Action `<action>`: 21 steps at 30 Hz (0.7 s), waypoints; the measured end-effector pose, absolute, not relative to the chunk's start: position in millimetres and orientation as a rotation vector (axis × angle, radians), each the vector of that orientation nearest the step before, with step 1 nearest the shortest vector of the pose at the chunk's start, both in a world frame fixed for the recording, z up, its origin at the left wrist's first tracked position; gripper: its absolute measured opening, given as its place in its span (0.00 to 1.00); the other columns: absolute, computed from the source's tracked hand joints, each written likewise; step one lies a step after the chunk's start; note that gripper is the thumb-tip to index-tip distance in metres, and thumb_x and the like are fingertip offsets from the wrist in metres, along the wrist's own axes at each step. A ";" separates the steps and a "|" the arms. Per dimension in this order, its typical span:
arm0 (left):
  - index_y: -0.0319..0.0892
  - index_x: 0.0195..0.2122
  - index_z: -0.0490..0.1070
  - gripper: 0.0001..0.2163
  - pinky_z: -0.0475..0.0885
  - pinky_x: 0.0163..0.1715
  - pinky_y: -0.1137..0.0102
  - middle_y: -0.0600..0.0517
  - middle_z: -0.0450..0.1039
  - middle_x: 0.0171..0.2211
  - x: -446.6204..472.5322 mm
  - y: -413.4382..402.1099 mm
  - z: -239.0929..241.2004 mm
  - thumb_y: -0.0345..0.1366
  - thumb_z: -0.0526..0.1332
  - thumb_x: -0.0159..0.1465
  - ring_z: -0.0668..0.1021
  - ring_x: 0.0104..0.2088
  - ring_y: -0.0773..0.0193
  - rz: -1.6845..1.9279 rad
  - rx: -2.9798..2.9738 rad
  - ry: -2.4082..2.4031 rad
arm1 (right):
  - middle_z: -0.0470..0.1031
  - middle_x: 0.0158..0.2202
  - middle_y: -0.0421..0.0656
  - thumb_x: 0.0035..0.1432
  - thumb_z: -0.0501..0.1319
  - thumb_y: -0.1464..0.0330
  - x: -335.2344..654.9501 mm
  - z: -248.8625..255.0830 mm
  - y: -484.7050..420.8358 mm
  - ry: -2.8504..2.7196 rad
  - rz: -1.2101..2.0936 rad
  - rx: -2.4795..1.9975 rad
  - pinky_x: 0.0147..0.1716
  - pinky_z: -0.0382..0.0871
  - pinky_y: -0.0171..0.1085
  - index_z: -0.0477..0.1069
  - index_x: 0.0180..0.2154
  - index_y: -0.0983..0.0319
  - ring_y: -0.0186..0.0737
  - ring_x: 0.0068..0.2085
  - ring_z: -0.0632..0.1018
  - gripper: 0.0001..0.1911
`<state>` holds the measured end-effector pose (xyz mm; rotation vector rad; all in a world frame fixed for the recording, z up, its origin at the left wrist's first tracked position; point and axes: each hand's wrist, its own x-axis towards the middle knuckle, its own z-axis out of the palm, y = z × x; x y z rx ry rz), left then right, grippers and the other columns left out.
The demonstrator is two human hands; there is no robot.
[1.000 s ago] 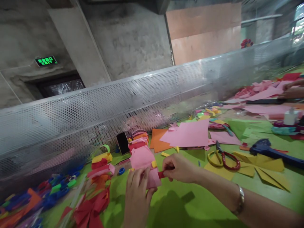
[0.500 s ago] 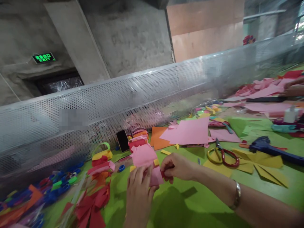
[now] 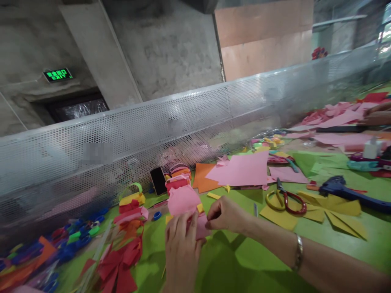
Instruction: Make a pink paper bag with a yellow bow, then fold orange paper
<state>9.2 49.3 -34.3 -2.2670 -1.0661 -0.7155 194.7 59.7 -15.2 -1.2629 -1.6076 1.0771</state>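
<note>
A small folded pink paper [image 3: 202, 228] with yellow bits at its corners lies between my hands, over the green tabletop. My left hand [image 3: 182, 248] is closed on its left side, the fingers across the top and the thumb at the near edge. At the right edge, my right hand [image 3: 227, 216] pinches the paper between thumb and forefinger; the fingertips partly hide the spot. Just beyond stands a larger pink paper piece [image 3: 183, 200], partly behind my left fingers. A small yellow strip [image 3: 214, 195] lies on the table past my right hand.
Scissors [image 3: 284, 202] and a blue glue gun [image 3: 342, 189] lie to the right among yellow paper. Pink sheets [image 3: 244, 169], a phone [image 3: 158, 181] and small paper bags [image 3: 132, 199] lie farther back. Red paper [image 3: 119, 264] is at left. Another person's hand [image 3: 378, 114] shows far right.
My right hand has drawn its fingertips closer together at the pink paper's right edge, and its wrist has shifted slightly left. My left hand stays on the paper, a little to the right.
</note>
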 end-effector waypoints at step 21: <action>0.49 0.30 0.75 0.01 0.59 0.38 0.63 0.58 0.79 0.27 14.6 34.2 -19.2 0.36 0.64 0.57 0.76 0.32 0.61 -0.858 -2.249 -1.305 | 0.72 0.20 0.37 0.42 0.60 0.78 182.4 -18.3 48.7 -2.129 0.196 -1.177 0.29 0.53 0.35 0.72 0.18 0.62 0.32 0.25 0.70 0.08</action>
